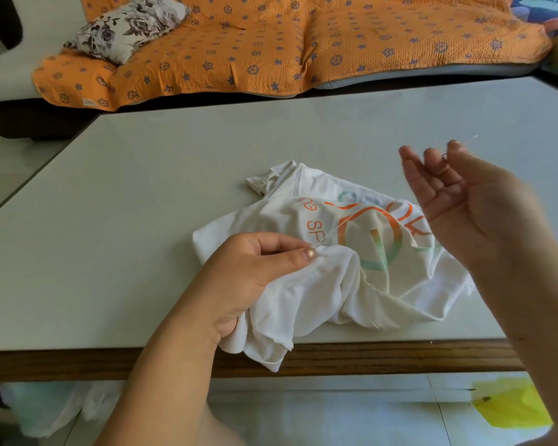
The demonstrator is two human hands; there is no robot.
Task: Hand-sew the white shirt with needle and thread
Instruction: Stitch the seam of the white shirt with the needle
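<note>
A crumpled white shirt (316, 284) with an orange and green print lies at the near edge of the table (142, 188), one corner hanging over it. My left hand (255, 272) pinches a fold of the shirt between thumb and fingers. My right hand (471, 201) is raised above and to the right of the shirt, blurred by motion, thumb and forefinger pinching the needle (464, 142). A thin thread (335, 228) runs taut from the fold at my left thumb up toward my right hand.
The pale table has a brown wooden front edge (368, 358). Behind it stands a sofa under an orange patterned cover (303, 43) with a floral pillow (126, 27). A yellow bag (509, 407) lies on the tiled floor at the lower right.
</note>
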